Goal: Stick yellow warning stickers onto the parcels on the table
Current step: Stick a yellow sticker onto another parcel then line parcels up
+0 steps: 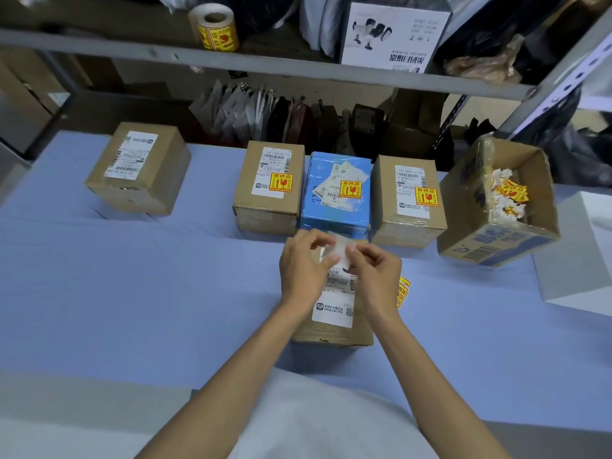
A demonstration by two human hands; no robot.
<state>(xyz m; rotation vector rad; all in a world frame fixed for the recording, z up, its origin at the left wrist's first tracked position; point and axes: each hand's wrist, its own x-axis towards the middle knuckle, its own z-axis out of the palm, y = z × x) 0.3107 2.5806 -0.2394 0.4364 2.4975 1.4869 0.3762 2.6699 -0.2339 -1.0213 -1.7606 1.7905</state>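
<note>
White backing paper [341, 248] is pinched between left hand [306, 268] and right hand [376, 273], apparently mid-peel above the near parcel [334, 321]. Next, I judge, the freed sticker needs pressing flat onto it.

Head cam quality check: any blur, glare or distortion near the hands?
Head view: wide-angle bend curves the shelf rail; the white sticker backing between left hand and right hand is motion-smeared; glare on the blue parcel; light is flat, shadows soft.

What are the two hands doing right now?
Left hand: fingers pinched on the white sticker backing.
Right hand: fingers pinched on the same backing, above the parcel.
</note>
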